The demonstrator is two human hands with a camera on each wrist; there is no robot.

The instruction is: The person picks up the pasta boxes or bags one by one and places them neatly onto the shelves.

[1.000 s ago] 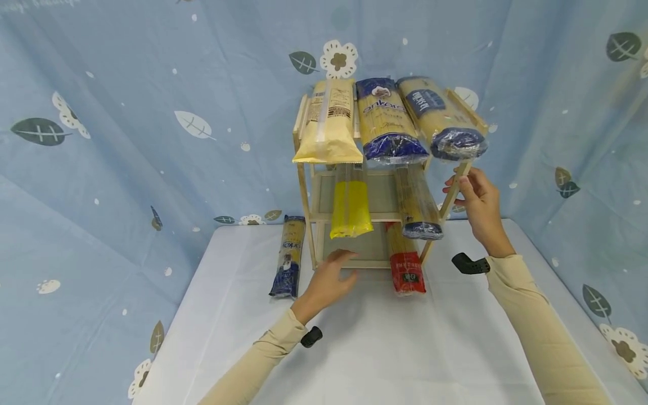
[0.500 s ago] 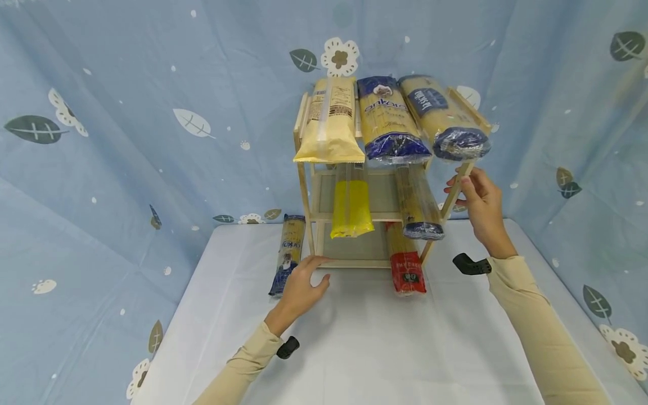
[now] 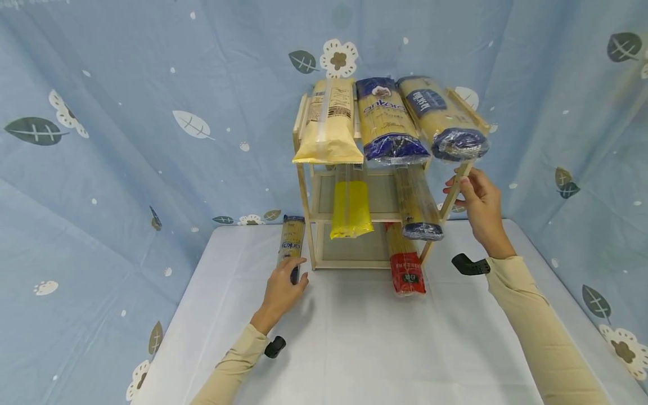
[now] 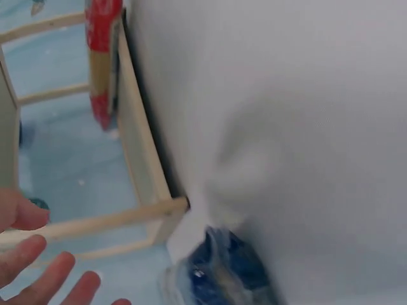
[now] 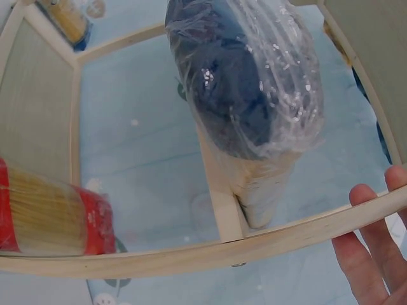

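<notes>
My left hand [image 3: 280, 289] is over the front part of a blue-ended pack of spaghetti [image 3: 291, 236] lying on the table, left of a wooden shelf rack [image 3: 304, 194]. In the left wrist view its fingers are spread and apart from that blurred spaghetti pack [image 4: 222, 270]. My right hand [image 3: 483, 208] holds the rack's right front post; the right wrist view has its fingers [image 5: 362, 267] on both sides of the wooden post [image 5: 299, 240]. A red-ended pack of spaghetti [image 3: 406, 270] lies on the bottom shelf, at the right.
Three pasta packs lie on the top shelf: a cream one [image 3: 329, 126], a blue-ended one [image 3: 387, 121] and another blue-ended one [image 3: 437, 118]. The middle shelf bears a yellow pack [image 3: 351, 208] and a dark-ended pack [image 3: 417, 205]. A patterned blue curtain [image 3: 126, 169] hangs behind the table [image 3: 364, 349].
My left hand has moved left, from in front of the bottom shelf to over the spaghetti pack beside the rack. My right hand stays on the post.
</notes>
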